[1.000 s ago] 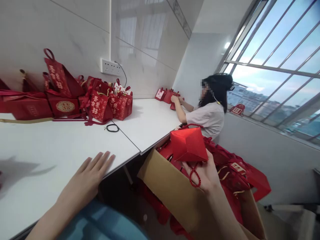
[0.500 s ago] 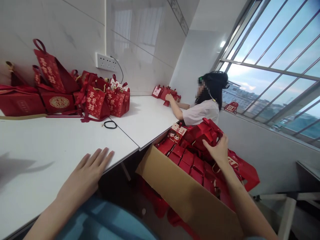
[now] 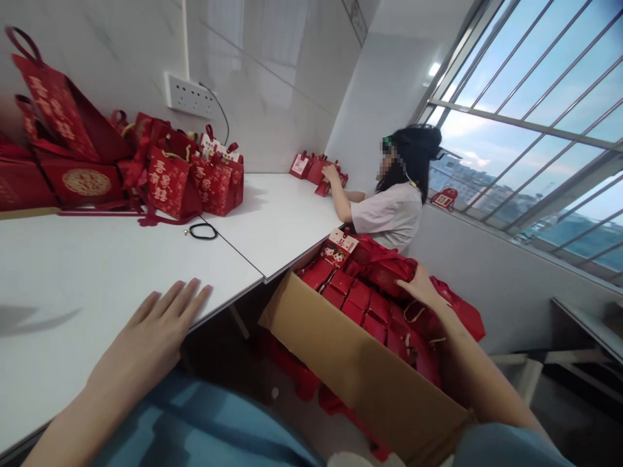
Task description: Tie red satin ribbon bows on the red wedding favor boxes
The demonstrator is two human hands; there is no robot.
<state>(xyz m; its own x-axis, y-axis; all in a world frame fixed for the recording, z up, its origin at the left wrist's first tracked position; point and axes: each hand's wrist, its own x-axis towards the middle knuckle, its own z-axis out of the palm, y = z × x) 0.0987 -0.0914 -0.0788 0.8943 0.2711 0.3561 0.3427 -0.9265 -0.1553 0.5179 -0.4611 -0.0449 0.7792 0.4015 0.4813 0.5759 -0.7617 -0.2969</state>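
Observation:
My left hand (image 3: 156,321) lies flat and open on the white table (image 3: 87,285), close to its front edge. My right hand (image 3: 421,288) reaches into a brown cardboard box (image 3: 360,376) packed with several small red gift boxes (image 3: 360,301). Its fingers rest on a red box at the top of the pile; whether they grip it is hidden from me. The cardboard box stands on the floor to the right of the table, tilted toward me.
Several red gift bags (image 3: 165,181) stand along the wall at the table's back left. A black hair tie (image 3: 203,231) lies near them. A co-worker (image 3: 394,207) sits at the far end, handling red boxes (image 3: 316,170). A barred window (image 3: 535,117) fills the right.
A second ago my right hand held a red gift box above the cardboard box. It has since gone down into the box, onto the pile. My left hand stayed flat on the table.

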